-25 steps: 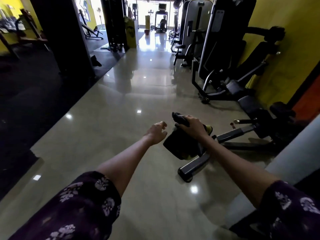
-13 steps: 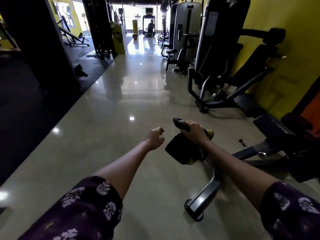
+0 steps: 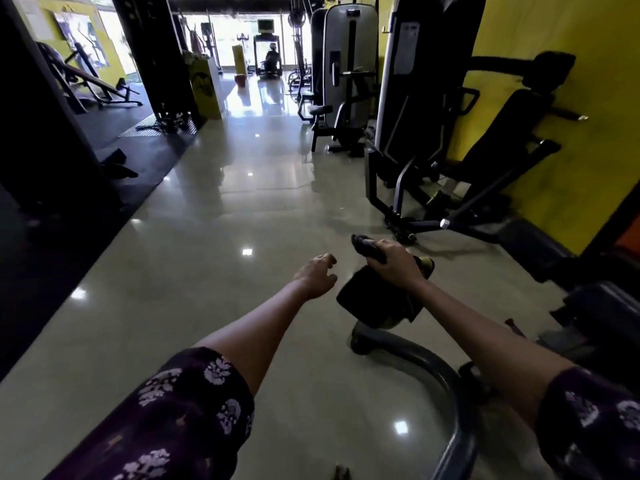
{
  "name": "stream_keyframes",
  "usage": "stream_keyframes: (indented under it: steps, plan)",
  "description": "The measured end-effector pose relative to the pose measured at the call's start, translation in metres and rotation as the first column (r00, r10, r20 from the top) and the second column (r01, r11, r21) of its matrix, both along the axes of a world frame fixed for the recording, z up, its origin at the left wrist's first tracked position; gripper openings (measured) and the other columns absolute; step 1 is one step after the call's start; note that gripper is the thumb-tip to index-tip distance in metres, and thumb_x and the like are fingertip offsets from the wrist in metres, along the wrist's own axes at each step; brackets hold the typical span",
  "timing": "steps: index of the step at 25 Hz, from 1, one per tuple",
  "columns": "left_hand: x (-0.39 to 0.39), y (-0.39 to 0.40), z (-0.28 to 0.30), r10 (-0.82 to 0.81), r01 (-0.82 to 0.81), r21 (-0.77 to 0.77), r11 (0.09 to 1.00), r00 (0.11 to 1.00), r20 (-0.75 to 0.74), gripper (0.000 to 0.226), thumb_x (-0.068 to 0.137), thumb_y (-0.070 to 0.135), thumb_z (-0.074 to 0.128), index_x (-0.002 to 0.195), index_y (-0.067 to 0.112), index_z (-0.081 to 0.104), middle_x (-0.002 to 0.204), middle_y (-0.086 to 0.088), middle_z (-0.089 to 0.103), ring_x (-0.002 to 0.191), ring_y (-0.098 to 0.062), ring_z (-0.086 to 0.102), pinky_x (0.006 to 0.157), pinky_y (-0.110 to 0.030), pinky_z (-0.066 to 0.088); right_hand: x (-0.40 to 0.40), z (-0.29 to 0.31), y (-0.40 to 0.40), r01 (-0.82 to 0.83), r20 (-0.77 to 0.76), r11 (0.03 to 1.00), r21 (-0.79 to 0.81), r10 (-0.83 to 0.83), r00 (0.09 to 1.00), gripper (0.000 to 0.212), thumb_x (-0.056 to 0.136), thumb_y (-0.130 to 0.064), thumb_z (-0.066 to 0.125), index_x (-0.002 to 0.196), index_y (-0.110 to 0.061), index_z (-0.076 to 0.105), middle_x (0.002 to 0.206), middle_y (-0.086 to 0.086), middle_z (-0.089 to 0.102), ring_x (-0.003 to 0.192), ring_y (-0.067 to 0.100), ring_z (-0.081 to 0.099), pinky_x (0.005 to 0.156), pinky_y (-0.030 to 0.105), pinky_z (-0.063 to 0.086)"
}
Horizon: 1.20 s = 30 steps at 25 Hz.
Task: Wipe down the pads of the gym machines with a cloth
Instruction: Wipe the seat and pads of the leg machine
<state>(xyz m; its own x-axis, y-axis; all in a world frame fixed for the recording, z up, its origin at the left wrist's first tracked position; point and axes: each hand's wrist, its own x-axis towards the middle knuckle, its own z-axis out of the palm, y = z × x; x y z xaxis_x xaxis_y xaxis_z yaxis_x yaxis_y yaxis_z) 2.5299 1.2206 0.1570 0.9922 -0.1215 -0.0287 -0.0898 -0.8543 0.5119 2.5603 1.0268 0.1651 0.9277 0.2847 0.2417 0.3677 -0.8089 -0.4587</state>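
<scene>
**Cloth in hand, walking toward the next machine**

The right hand (image 3: 394, 263) gripped a dark cloth (image 3: 375, 299), fingers curled around its bunched top while the rest hung below the wrist, above the curved grey frame tube (image 3: 426, 362) of a nearby machine. The left hand (image 3: 317, 275) was held out beside it, fingers loosely curled and holding nothing. No pad was being wiped; the cloth hung free of every surface. The black seat pads (image 3: 595, 306) at the right edge looked nearest, with the back pad (image 3: 502, 133) of the machine against the yellow wall (image 3: 571, 29) further on. To wipe well, the cloth probably needed spreading flat under the palm first, the free hand steadying the pad.
</scene>
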Motion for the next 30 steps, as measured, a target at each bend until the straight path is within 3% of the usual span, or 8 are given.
stream_keyframes:
  steps: [10, 22, 27, 30]
  plan:
    - [0.242, 0.018, 0.016, -0.032, 0.032, -0.013, 0.999, 0.999, 0.015, 0.041, 0.089, 0.017, 0.055, 0.129, 0.011, 0.049, 0.13, -0.007, 0.055, 0.114, -0.026, 0.054, 0.094, -0.034, 0.044, 0.235, 0.01, 0.015, 0.011, -0.009, 1.0, -0.021, -0.012, 1.0, 0.045, 0.085, -0.023, 0.063, 0.13, -0.02, 0.057, 0.123, 0.01, 0.06, 0.113, 0.029, 0.054, 0.092, 0.039, 0.043]
    - [0.551, 0.052, 0.016, -0.246, 0.247, -0.029, 0.969, 0.968, 0.041, 0.04, 0.088, 0.016, 0.055, 0.128, 0.009, 0.05, 0.127, -0.009, 0.057, 0.115, -0.027, 0.054, 0.095, -0.039, 0.045, 0.49, 0.0, 0.041, 0.287, -0.042, 0.955, -0.079, -0.291, 0.956, 0.046, 0.089, -0.034, 0.057, 0.133, -0.022, 0.052, 0.126, 0.007, 0.056, 0.118, 0.027, 0.05, 0.094, 0.039, 0.038]
    - [0.634, 0.031, 0.005, -0.336, 0.334, -0.074, 0.94, 0.942, -0.015, 0.04, 0.089, 0.015, 0.054, 0.128, 0.01, 0.049, 0.129, -0.01, 0.055, 0.119, -0.027, 0.052, 0.098, -0.037, 0.044, 0.561, -0.004, 0.031, 0.387, -0.082, 0.915, -0.113, -0.397, 0.914, 0.049, 0.09, -0.034, 0.056, 0.136, -0.02, 0.049, 0.127, 0.009, 0.054, 0.12, 0.027, 0.048, 0.096, 0.039, 0.035]
    - [0.691, 0.014, -0.001, -0.38, 0.379, -0.084, 0.921, 0.925, 0.004, 0.036, 0.089, 0.01, 0.053, 0.124, 0.005, 0.052, 0.125, -0.014, 0.056, 0.116, -0.029, 0.052, 0.094, -0.035, 0.044, 0.612, -0.013, 0.016, 0.404, -0.078, 0.91, -0.093, -0.411, 0.908, 0.047, 0.089, -0.033, 0.057, 0.134, -0.02, 0.052, 0.121, 0.01, 0.057, 0.114, 0.029, 0.052, 0.095, 0.042, 0.04]
